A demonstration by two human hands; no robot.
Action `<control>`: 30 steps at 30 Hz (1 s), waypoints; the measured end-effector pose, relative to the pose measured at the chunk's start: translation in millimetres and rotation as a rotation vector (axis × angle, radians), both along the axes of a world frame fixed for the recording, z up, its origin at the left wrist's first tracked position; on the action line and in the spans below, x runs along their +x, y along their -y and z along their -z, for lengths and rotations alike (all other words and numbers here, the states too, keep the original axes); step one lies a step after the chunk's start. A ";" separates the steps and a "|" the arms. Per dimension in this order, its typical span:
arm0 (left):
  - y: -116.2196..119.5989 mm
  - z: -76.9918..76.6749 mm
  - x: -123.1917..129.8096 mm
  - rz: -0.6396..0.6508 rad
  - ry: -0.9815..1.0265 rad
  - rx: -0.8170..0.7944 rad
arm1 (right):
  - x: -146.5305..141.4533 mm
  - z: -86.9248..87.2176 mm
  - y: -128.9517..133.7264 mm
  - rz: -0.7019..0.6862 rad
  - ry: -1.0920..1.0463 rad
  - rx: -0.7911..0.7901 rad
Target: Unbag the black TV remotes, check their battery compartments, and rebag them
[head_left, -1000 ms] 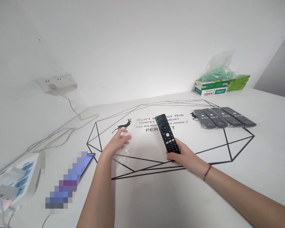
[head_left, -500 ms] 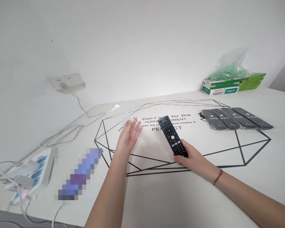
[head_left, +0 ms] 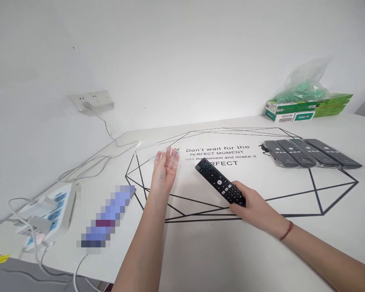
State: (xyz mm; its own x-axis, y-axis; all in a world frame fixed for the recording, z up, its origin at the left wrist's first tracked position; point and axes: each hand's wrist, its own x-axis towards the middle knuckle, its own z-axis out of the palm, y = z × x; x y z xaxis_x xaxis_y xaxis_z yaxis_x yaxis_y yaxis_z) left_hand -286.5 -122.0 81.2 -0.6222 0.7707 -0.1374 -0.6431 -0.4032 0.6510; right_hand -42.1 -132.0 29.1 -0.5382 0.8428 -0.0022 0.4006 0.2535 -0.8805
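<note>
My right hand (head_left: 251, 205) grips the lower end of a black remote control (head_left: 219, 182). Its button side faces up, and its top end points to the far left, above the table. To the left of it, my left hand (head_left: 166, 168) is raised palm-up, its thumb against the fingers on a thin clear plastic bag (head_left: 140, 145). Most of the bag is hard to see against the white table. A row of several remote controls (head_left: 310, 154) in clear sleeves lies on the right side of the table.
Green and white boxes (head_left: 292, 111) carry a clear bag with green contents (head_left: 304, 92) at the back right. On the left lie a power strip (head_left: 53, 215), loose cables (head_left: 85, 166) and a blurred-out blue object (head_left: 108, 217). A wall socket (head_left: 93, 100) is behind.
The remote control has tilted further left, its top end swinging down and left. My left hand has turned slightly, its fingers closer together. The view has shifted a little.
</note>
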 end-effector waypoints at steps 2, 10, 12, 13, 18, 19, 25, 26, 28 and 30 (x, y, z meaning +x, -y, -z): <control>-0.2 -0.5 1.0 -0.010 0.002 -0.003 | 0.7 0.4 -0.1 -0.002 -0.007 0.007; -0.7 0.5 8.2 0.035 -0.015 -0.013 | 0.2 -3.2 1.1 0.002 -0.014 0.001; -0.6 1.2 10.2 0.049 -0.007 -0.027 | -0.6 -4.3 1.4 -0.005 -0.001 0.004; -0.5 1.8 11.3 0.058 -0.005 -0.034 | -1.1 -4.6 1.6 -0.010 0.008 0.003; -1.0 7.3 19.6 0.151 -0.055 -0.042 | -2.5 -3.1 1.7 -0.032 0.038 0.013; -1.2 8.5 22.3 0.177 -0.077 -0.042 | -2.4 -2.7 1.4 -0.033 0.041 0.015; 0.4 14.8 48.3 0.359 -0.257 -0.115 | -1.4 -2.1 -2.7 -0.010 -0.003 0.037; 1.5 16.1 53.1 0.402 -0.285 -0.114 | -1.5 -1.8 -3.4 -0.002 -0.017 0.031; 4.2 19.5 61.0 0.496 -0.328 -0.107 | -1.7 -0.8 -4.4 0.014 -0.064 -0.002; 6.6 23.5 65.6 0.569 -0.354 -0.110 | -1.8 0.2 -4.8 0.019 -0.133 -0.060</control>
State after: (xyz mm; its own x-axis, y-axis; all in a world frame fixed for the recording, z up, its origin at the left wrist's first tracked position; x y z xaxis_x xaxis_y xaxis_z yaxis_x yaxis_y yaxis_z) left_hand -220.9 -128.6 57.7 -0.1460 0.9846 -0.0963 -0.4757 0.0155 0.8795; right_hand -43.9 -127.3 28.9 -0.5211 0.8533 0.0172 0.2839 0.1923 -0.9394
